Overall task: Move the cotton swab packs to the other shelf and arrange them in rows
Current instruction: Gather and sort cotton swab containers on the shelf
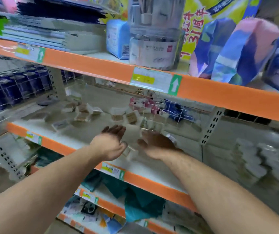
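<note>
I take the middle shelf (77, 142), the one with the orange front edge, as my landmark. Both of my hands reach in over its front edge. My left hand (109, 143) is turned palm inward with the fingers extended and loose, gripping nothing that I can see. My right hand (155, 144) faces it, fingers also spread and unclenched. Between the two palms sits a blurred pale pack (132, 132), with another small pack (128, 152) just below near my wrists; the motion blur is too heavy for me to tell whether either palm is touching them.

Farther back on the same shelf, the cotton swab packs (83, 114) lie scattered and tilted in no order, some showing tan stick ends. A wire grid divider (177, 112) stands at the right rear of this shelf, with pink and blue packets behind it. On the shelf above it a clear plastic jar (154, 39) stands near the front edge.
</note>
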`<state>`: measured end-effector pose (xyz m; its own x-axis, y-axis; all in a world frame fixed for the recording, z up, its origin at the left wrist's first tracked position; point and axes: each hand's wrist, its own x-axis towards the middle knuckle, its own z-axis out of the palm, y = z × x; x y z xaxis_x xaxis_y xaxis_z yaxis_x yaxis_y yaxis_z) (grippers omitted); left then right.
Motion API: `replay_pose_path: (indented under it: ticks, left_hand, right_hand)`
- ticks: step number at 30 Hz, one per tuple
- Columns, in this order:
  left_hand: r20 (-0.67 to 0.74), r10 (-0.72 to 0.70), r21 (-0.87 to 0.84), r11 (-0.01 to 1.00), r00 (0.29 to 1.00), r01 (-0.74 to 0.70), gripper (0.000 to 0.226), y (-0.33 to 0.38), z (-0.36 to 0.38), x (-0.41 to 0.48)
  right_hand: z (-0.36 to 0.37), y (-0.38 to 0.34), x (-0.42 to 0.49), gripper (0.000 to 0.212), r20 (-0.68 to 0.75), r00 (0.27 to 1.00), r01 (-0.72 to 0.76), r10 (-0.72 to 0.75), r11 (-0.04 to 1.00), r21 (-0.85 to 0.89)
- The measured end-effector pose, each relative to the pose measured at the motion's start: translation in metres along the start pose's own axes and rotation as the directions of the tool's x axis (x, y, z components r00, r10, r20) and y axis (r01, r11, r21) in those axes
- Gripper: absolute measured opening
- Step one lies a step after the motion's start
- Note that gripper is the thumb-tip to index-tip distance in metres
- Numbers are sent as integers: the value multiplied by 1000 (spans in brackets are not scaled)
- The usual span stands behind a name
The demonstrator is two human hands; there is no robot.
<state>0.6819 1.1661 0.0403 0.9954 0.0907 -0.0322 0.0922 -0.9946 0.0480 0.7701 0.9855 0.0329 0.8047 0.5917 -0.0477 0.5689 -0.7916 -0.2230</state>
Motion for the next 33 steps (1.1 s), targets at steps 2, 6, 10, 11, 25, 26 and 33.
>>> replay_pose_path:
  ticks: [2, 6, 10, 11, 25, 26, 33]
  left_hand:
    - [32, 45, -2, 999, 998, -45, 83, 6, 6, 23]
    - [123, 181, 15, 983, 976, -184, 71, 21, 9, 51]
    - [311, 272, -28, 960, 911, -277, 67, 21, 19, 62]
    - [340, 273, -56, 961, 900, -271, 64, 19, 23, 63]
    - [510, 416, -122, 901, 752, -416, 77, -19, 27, 87]
    - [525, 415, -114, 899, 743, -422, 79, -21, 26, 86]
    - [456, 380, -131, 923, 805, -361, 71, -38, 31, 86]
  right_hand:
    - [-7, 15, -3, 49, -30, 999, -31, 30, 999, -24]
    - [-10, 37, 0, 39, -52, 988, -143, 143, 990, -5]
    - [-10, 44, 12, 33, -75, 975, -214, 209, 975, -60]
    - [-10, 44, 15, 36, -69, 972, -228, 223, 971, -78]
    - [17, 23, 78, 44, -6, 948, -314, 319, 926, -208]
    - [19, 23, 80, 44, -12, 947, -314, 320, 922, -227]
    - [20, 14, 78, 52, 80, 950, -288, 303, 944, -159]
